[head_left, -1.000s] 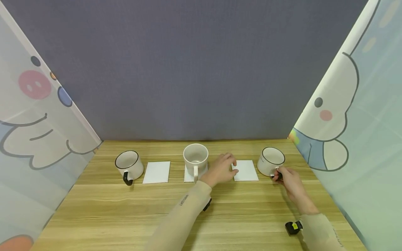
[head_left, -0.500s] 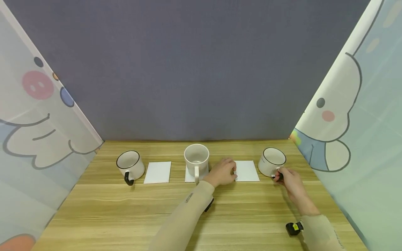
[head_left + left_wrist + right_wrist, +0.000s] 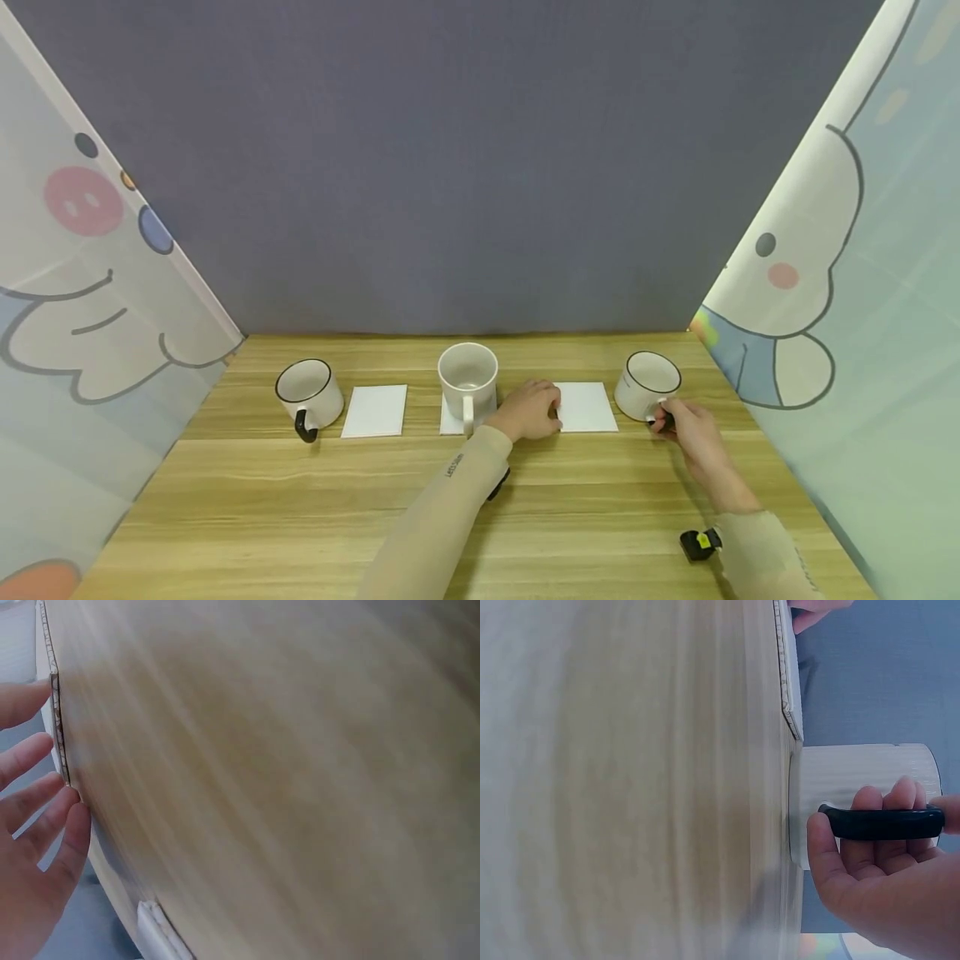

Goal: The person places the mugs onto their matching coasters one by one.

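Head view is showing the left hand [image 3: 528,410] with its grip relaxed and uncurled, its fingers touching the left edge of the right white square [image 3: 588,407]. Just right of that square, the right mug [image 3: 647,388] is standing upright on the desk [image 3: 300,517] — the right hand's [image 3: 695,435] grip is holding its black handle [image 3: 885,824]. Farther left, the middle mug [image 3: 468,385] is standing on another white square [image 3: 452,426], its handle pointing near.

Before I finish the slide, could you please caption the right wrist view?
The right hand holds a white mug by its black handle beside a white pad.
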`<state>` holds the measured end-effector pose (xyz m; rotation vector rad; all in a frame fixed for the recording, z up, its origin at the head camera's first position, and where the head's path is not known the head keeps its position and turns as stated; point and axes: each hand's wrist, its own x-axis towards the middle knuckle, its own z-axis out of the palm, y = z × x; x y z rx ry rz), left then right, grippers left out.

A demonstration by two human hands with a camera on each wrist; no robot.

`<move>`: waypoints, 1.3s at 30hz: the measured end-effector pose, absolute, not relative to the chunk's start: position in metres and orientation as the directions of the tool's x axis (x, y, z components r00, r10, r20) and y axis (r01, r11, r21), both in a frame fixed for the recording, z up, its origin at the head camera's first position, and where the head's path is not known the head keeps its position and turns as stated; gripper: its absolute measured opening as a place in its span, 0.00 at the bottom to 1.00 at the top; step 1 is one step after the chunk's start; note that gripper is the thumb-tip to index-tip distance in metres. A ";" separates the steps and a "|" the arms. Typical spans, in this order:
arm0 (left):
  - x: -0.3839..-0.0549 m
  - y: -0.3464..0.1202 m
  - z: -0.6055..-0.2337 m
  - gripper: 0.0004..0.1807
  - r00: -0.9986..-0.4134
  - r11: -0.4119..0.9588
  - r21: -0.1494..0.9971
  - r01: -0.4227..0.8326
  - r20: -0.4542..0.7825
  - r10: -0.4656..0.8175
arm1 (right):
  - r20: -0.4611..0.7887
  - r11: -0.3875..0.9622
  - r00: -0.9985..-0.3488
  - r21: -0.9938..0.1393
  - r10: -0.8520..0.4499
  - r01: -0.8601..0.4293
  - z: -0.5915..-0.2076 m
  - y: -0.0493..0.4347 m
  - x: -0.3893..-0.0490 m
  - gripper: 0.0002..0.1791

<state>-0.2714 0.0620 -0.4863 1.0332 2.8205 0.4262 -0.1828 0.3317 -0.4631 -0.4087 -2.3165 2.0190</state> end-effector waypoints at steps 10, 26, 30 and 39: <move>-0.270 0.064 -0.485 0.13 -0.780 0.742 0.330 0.583 -0.026 0.625 | -0.146 0.106 -0.962 -0.979 0.229 0.173 -0.463 0.332 -0.182 0.16; -0.270 0.063 -0.481 0.14 -0.780 0.736 0.357 0.576 -0.029 0.625 | -0.145 0.056 -0.966 -0.986 0.212 0.160 -0.459 0.331 -0.183 0.17; -0.270 0.063 -0.480 0.14 -0.779 0.736 0.357 0.575 -0.034 0.626 | -0.120 0.024 -0.974 -0.992 0.190 0.127 -0.457 0.329 -0.182 0.17; -0.268 0.063 -0.477 0.14 -0.779 0.742 0.337 0.579 -0.040 0.626 | -0.087 -0.064 -0.986 -0.995 0.140 0.078 -0.454 0.328 -0.177 0.16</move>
